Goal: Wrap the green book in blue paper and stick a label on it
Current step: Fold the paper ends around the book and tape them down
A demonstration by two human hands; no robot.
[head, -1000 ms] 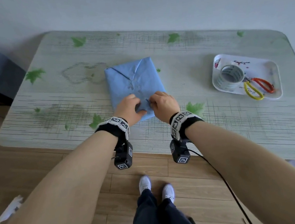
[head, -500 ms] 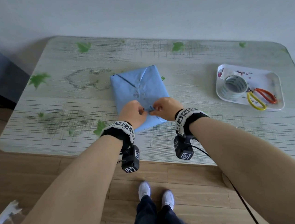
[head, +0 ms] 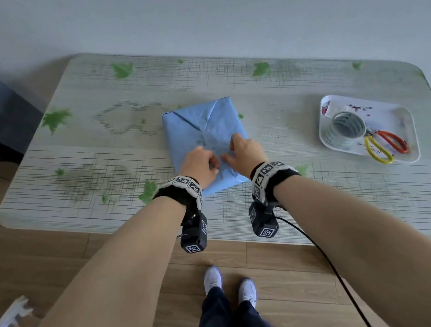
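Two hands work on the parcel in the middle of the table (head: pixel 78 162). The left hand (head: pixel 201 164) has curled fingers and pinches the near flap of the blue paper (head: pixel 205 122). The green book is hidden inside. The right hand (head: pixel 246 151) was bunched up beside the left one. Now it has slid up and lies flat, pressing the paper down. So the last flap looks folded and needs sticking. Far right, a tray (head: pixel 412 130) holds the tape roll (head: pixel 347 128) and scissors (head: pixel 385 146). Letting go may let the flap pop open.
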